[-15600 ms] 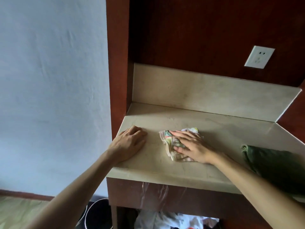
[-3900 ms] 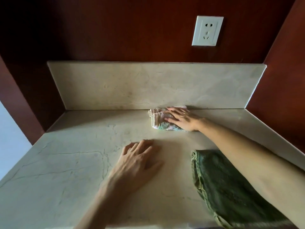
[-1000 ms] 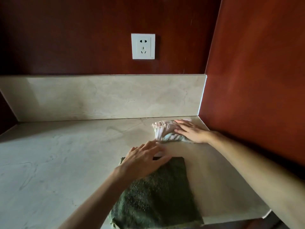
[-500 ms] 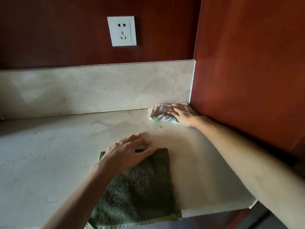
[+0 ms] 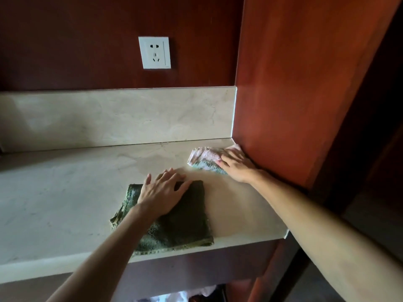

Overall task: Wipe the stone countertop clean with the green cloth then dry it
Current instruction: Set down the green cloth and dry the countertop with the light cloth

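Note:
The beige stone countertop (image 5: 65, 192) fills the lower half of the head view. A dark green cloth (image 5: 183, 221) lies flat on it near the front edge. My left hand (image 5: 162, 191) rests palm down on the green cloth's far part, fingers spread. A small crumpled pink and pale green cloth (image 5: 204, 159) sits in the back right corner. My right hand (image 5: 236, 164) presses flat on that cloth, close against the red-brown side panel (image 5: 283, 105).
A stone backsplash (image 5: 117, 118) runs along the rear, with a white wall socket (image 5: 154, 52) on the dark wood above it. The counter's front edge (image 5: 65, 264) is close to me. Below it some light items show dimly.
My right hand has slid the pink cloth into the back right corner against the side panel. My left hand stays on the green cloth. My head has shifted.

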